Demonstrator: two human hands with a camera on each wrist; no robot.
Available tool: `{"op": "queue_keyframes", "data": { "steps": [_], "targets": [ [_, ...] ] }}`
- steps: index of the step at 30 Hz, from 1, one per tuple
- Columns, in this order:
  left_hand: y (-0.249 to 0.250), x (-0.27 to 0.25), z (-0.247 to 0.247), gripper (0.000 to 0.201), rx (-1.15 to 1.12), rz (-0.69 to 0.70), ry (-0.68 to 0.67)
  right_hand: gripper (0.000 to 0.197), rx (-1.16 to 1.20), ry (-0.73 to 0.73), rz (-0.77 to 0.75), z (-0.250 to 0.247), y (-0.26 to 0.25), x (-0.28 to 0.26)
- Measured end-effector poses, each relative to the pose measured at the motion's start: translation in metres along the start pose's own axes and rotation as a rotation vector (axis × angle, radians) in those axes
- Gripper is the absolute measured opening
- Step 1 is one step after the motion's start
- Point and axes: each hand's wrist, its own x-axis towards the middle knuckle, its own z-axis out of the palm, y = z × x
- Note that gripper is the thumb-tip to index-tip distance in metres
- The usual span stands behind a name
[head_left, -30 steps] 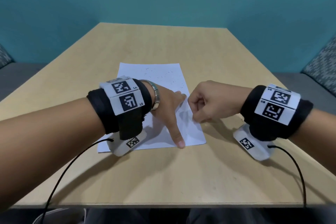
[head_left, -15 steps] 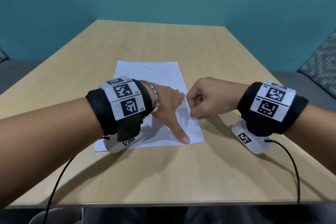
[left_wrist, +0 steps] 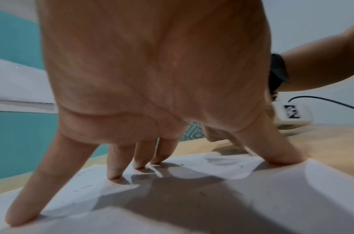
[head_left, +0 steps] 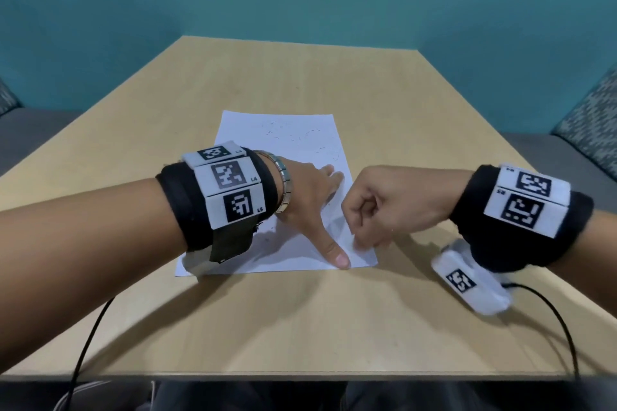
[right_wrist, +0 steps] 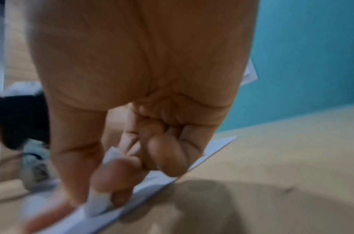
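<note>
A white sheet of paper (head_left: 277, 133) with faint pencil marks lies lengthwise on the wooden table (head_left: 300, 327). My left hand (head_left: 317, 210) presses on its near half, fingers spread and straight, thumb tip at the near right corner. In the left wrist view the left hand (left_wrist: 152, 102) stands on its fingertips on the paper (left_wrist: 192, 197). My right hand (head_left: 367, 210) is curled just right of it, over the sheet's right edge. The blurred right wrist view shows the right hand (right_wrist: 116, 174) pinching a small white eraser-like piece (right_wrist: 98, 204) against the paper (right_wrist: 212, 148).
Black cables run from both wrist cameras (head_left: 467, 284) over the table's near edge. Teal walls close in the table at the back. Patterned seat cushions (head_left: 587, 123) stand on the right, with grey seating on both sides.
My right hand has slid a little toward me along the paper's right edge. My left thumb has shifted slightly right, toward the near corner; the left hand stays pressed on the sheet.
</note>
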Motion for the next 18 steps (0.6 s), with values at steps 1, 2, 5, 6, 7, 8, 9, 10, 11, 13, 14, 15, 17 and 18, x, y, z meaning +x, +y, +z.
{"op": "queue_keyframes", "data": {
  "steps": [1, 2, 5, 6, 7, 8, 9, 10, 11, 13, 14, 15, 17, 18],
  "targets": [
    [0.001, 0.0, 0.0, 0.128, 0.01, 0.002, 0.01, 0.014, -0.019, 0.066, 0.02, -0.005, 0.004, 0.003],
    [0.002, 0.0, 0.0, 0.128, 0.016, 0.005, 0.019, 0.013, -0.031, 0.13, 0.036, -0.009, 0.006, 0.006],
    [0.002, -0.001, 0.001, 0.124, 0.022, 0.001, 0.022, 0.014, -0.007, 0.106, 0.027, -0.006, 0.002, 0.005],
    [0.001, -0.001, 0.0, 0.122, 0.017, 0.006, 0.024, 0.015, 0.001, 0.043, 0.011, -0.001, -0.001, 0.002],
    [0.001, -0.001, 0.0, 0.122, 0.014, 0.008, 0.018, 0.016, 0.009, -0.002, -0.003, 0.002, -0.003, 0.0],
    [0.001, -0.001, 0.0, 0.123, 0.011, 0.008, 0.013, 0.017, 0.007, -0.006, -0.01, 0.002, -0.003, 0.0],
    [0.002, -0.001, 0.0, 0.124, 0.015, 0.006, 0.014, 0.016, -0.004, 0.032, -0.002, -0.001, 0.0, 0.002],
    [0.002, -0.002, -0.001, 0.125, 0.022, 0.005, 0.02, 0.015, -0.014, 0.091, 0.012, -0.006, 0.004, 0.005],
    [0.002, -0.002, 0.0, 0.127, 0.026, 0.002, 0.024, 0.014, -0.016, 0.139, 0.022, -0.009, 0.006, 0.008],
    [0.002, -0.002, -0.001, 0.127, 0.021, 0.006, 0.02, 0.015, -0.005, 0.144, 0.02, -0.009, 0.005, 0.008],
    [0.002, -0.002, -0.001, 0.125, 0.014, 0.009, 0.016, 0.015, -0.002, 0.098, 0.006, -0.006, 0.003, 0.007],
    [0.001, -0.001, -0.001, 0.123, 0.007, 0.012, 0.012, 0.016, 0.002, 0.035, -0.007, -0.001, -0.001, 0.004],
    [0.0, -0.001, -0.001, 0.119, 0.001, 0.014, 0.014, 0.016, 0.002, -0.018, -0.017, 0.001, -0.003, 0.002],
    [0.001, -0.001, -0.001, 0.121, 0.006, 0.012, 0.017, 0.015, -0.023, 0.024, -0.005, -0.002, 0.0, 0.003]
  ]
}}
